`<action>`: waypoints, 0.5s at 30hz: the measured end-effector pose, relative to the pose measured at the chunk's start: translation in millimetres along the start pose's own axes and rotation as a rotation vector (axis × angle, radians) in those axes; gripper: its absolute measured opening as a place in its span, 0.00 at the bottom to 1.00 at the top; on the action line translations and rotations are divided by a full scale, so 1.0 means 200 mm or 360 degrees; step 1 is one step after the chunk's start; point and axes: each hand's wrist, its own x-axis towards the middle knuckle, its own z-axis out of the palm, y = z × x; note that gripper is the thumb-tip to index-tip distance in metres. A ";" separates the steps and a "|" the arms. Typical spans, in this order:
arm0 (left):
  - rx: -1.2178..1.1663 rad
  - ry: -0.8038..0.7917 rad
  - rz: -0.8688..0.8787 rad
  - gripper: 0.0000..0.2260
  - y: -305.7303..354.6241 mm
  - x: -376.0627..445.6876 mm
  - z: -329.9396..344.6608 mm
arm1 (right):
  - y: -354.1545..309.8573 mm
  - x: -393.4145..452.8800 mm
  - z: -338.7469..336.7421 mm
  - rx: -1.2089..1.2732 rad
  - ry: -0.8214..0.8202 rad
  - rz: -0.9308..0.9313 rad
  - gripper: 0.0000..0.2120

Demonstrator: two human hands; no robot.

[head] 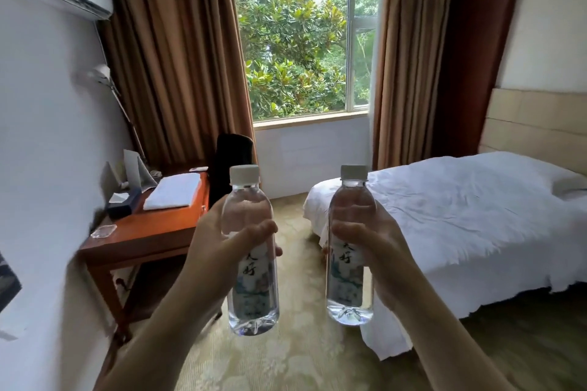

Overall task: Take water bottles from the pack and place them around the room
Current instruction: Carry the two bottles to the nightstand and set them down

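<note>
Bottles, two of them, stand upright in mid-air at lower centre of the frame: the left bottle in the left hand, the right bottle in the right hand. Each hand's fingers curl round the body at the label's top edge. Both look full and capped, so fairly weighty; thin clear plastic likely dents under a squeeze. Mid-body hold suits them. Wooden desk sits at left, bed at right.

carpet aisle open ahead; desk flanks left, bed right.
</note>
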 end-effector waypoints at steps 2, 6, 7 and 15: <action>-0.0021 -0.0024 -0.0018 0.27 -0.08 0.21 0.06 | 0.06 0.20 -0.08 -0.0024 0.0021 -0.0014 0.22; -0.0074 -0.0133 -0.0031 0.24 -0.19 0.61 0.23 | 0.14 0.53 -0.26 -0.0173 0.0144 -0.0087 0.16; -0.0107 -0.0179 -0.0025 0.22 -0.22 0.70 0.28 | 0.14 0.59 -0.32 -0.0205 0.0179 -0.0118 0.14; -0.0380 -0.0761 0.0095 0.11 -0.44 1.41 0.99 | 0.12 0.93 -0.97 -0.0544 0.0703 -0.0220 0.13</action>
